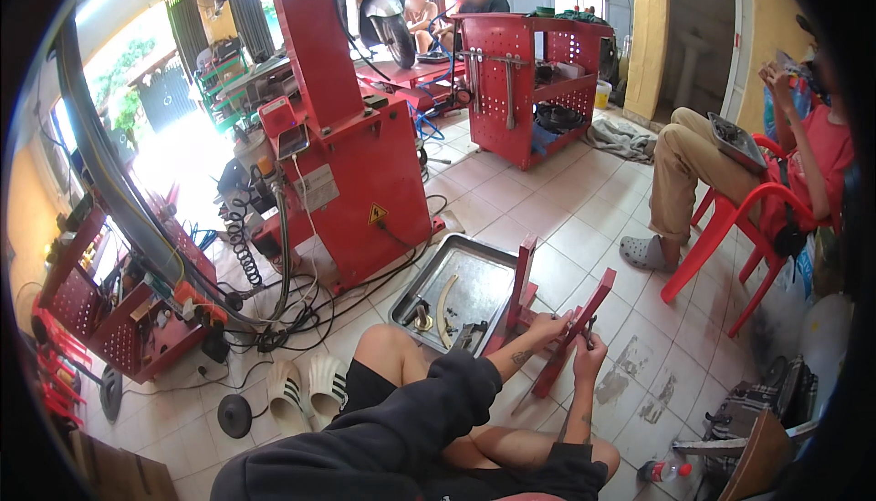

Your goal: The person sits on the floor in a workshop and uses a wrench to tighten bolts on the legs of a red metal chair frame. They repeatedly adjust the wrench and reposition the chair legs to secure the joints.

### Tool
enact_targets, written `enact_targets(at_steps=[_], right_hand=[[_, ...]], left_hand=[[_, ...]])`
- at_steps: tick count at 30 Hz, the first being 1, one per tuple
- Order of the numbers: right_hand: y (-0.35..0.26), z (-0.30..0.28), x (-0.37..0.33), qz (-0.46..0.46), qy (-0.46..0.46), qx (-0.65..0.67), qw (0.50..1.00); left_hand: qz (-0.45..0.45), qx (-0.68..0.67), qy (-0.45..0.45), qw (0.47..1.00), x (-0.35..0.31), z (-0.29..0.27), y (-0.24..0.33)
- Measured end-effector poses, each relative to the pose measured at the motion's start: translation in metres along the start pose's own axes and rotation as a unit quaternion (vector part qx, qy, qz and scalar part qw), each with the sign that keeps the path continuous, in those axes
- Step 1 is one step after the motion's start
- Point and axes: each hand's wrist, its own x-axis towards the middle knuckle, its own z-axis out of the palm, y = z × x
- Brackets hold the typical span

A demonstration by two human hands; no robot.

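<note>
In front of me a red metal stand (598,298) with two uprights rests on the tiled floor. My left hand (547,327) is closed between the uprights, at the inner side of the nearer one; what its fingers grip is too small to tell. On the other side of that upright, my right hand (589,353) is closed around a small dark piece that sticks up beside the red metal. To the left of the stand lies a metal tray (484,273). It holds a curved cream-coloured strip (444,307), a dark part (470,335) and several small pieces.
A red machine column (374,191) stands beyond the tray, with cables (319,305) on the floor. White slippers (326,384) lie left of my knee. At the right, a person sits on a red chair (721,245). A red tool cart (497,90) stands farther back; a bottle (664,472) lies near right.
</note>
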Motion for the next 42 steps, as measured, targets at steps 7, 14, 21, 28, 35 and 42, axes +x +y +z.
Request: enact_targets(at_steps=[7, 14, 21, 28, 35, 42], right_hand=[[-0.008, 0.006, -0.004, 0.004, -0.009, 0.019, 1.000], [-0.001, 0.006, 0.000, 0.000, 0.000, 0.019, 1.000], [-0.005, 0.005, -0.001, 0.015, -0.008, 0.018, 1.000], [-0.010, 0.005, -0.003, 0.013, -0.013, 0.022, 1.000], [0.001, 0.006, 0.004, -0.009, -0.009, -0.007, 1.000], [0.007, 0.011, 0.013, -0.040, -0.051, -0.028, 0.998]], left_hand=[[0.085, -0.014, 0.002, 0.996, 0.003, 0.007, -0.004], [0.108, -0.092, -0.041, 0.989, -0.008, 0.004, 0.000], [0.093, -0.199, 0.044, 0.974, -0.019, 0.006, 0.016], [0.099, 0.000, 0.028, 0.995, -0.013, 0.009, 0.004], [0.096, 0.022, -0.050, 0.994, 0.002, -0.002, 0.004], [0.230, 0.276, -0.049, 0.932, 0.036, -0.026, -0.018]])
